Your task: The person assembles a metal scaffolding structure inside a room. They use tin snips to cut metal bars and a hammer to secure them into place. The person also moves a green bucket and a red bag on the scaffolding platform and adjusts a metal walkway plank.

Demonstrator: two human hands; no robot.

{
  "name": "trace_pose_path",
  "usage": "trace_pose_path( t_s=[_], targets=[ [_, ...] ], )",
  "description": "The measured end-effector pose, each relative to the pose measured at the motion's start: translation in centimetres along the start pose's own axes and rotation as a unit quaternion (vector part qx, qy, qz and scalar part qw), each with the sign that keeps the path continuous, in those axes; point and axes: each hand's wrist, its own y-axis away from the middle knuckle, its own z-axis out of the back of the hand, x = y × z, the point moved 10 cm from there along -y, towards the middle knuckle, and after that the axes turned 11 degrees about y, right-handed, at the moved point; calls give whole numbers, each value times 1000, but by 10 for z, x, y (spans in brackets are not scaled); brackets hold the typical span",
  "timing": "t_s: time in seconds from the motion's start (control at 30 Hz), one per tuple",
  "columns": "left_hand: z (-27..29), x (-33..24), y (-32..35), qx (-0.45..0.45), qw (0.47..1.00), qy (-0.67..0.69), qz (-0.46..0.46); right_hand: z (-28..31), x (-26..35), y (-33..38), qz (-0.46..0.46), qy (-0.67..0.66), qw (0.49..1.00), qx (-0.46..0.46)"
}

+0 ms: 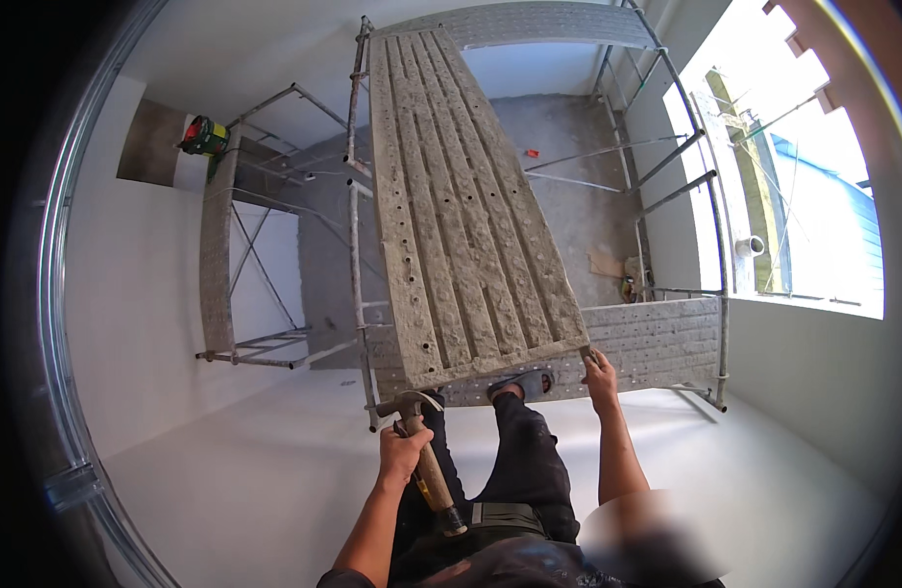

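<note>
A long scaffold plank, grey and crusted with dried mortar, stretches away from me with its near end raised in front of my body. My right hand is closed on that plank's near right corner. In my left hand is a claw hammer, gripped high on its wooden handle just below the head. The hammer's head lies beside the plank's near left corner; whether this hand also touches the plank I cannot tell. My feet stand on a lower plank running crosswise beneath.
Metal scaffold tubes rise left of the plank, with more frame tubes at right. Another plank crosses the far end. A second scaffold at left carries a green bucket. A bright window opening is at right.
</note>
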Motion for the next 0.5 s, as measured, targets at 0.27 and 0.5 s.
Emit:
trace_pose_path(
  t_s=[0.27, 0.5],
  targets=[
    [-37, -103, 65, 72, 990, -122, -11, -84, -79, 3, -99, -185, 974, 83],
    [-103, -136, 93, 201, 972, -118, 33, -163, -118, 11, -91, -306, 946, 59]
  ],
)
